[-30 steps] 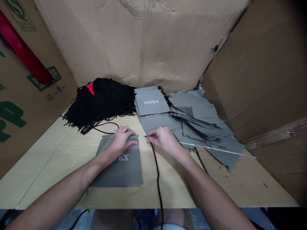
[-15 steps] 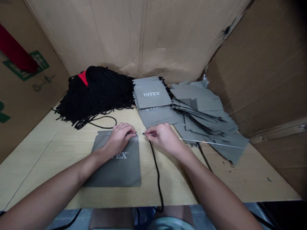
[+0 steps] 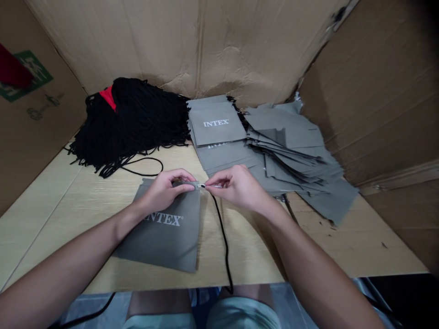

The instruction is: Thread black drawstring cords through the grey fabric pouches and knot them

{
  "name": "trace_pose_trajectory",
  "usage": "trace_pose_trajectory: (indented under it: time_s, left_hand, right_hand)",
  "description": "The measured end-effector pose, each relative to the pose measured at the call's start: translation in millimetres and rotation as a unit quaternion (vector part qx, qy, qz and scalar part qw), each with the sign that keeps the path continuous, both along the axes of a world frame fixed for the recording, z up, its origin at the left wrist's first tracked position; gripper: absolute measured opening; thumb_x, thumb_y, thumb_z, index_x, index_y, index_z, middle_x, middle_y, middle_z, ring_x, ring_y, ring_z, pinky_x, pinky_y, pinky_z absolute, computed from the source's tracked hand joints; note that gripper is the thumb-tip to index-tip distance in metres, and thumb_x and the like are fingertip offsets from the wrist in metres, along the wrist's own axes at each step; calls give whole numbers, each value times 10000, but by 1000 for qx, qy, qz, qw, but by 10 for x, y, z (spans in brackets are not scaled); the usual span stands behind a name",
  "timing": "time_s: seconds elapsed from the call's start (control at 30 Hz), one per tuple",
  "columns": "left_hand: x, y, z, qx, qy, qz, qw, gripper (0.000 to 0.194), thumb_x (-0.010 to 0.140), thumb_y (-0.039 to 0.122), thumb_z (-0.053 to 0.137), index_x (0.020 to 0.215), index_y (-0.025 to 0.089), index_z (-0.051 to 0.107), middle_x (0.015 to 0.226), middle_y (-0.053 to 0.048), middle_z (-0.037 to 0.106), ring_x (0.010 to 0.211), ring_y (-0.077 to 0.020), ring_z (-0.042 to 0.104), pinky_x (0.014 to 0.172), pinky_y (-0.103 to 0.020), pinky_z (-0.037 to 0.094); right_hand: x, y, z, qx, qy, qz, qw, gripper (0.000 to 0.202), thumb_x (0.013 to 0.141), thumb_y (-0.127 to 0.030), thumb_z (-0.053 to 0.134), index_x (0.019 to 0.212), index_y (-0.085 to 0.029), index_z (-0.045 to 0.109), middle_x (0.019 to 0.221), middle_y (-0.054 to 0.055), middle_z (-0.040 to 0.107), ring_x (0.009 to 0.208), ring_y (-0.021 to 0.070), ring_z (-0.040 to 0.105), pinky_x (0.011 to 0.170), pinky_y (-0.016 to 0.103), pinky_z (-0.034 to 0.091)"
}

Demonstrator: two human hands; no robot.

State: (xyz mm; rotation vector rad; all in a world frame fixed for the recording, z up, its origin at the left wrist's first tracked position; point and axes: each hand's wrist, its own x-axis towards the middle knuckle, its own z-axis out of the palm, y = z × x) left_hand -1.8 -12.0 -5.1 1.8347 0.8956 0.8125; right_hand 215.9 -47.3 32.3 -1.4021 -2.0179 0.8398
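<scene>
A flat grey INTEX pouch (image 3: 171, 244) lies at a slant before me. My left hand (image 3: 168, 188) pinches its top edge near the right corner, between thumb and fingers. My right hand (image 3: 238, 185) grips a thin metal threading needle (image 3: 201, 186), its tip right at the pouch's corner. Whether the tip has entered the hem I cannot tell. From the needle a black cord (image 3: 225, 242) runs down over the table's front edge. Part of the needle is hidden by my right fingers.
A heap of black cords (image 3: 137, 121) with a red tie lies back left. Stacked INTEX pouches (image 3: 219, 132) stand beside it, and loose grey pouches (image 3: 291, 137) fan out to the right. Cardboard walls (image 3: 154, 41) enclose the wooden table (image 3: 254, 260).
My left hand has lifted and turned the pouch's top corner slightly. The needle's tip has moved left to meet that corner. The view has shifted a little.
</scene>
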Motion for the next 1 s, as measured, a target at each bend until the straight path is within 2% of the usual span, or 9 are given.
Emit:
trace_pose_trajectory:
  time_s: [0.67,1.0]
  left_hand:
    - [6,-1,3,-3,0,3,1000,158,794,297,688,879,164,677,874,-38,708,827,-159,638,783,-285,505]
    - [-3,-3,0,11,13,0,1000,139,797,291,689,867,171,690,875,-32,713,826,-158,639,787,-281,504]
  right_hand:
    - [-6,-5,3,2,12,8,1000,178,768,-262,661,788,-130,779,602,24,687,523,91,513,511,195,362]
    - [-17,-13,8,19,-18,23,999,170,792,-255,652,799,-150,785,586,10,680,522,87,511,514,194,340]
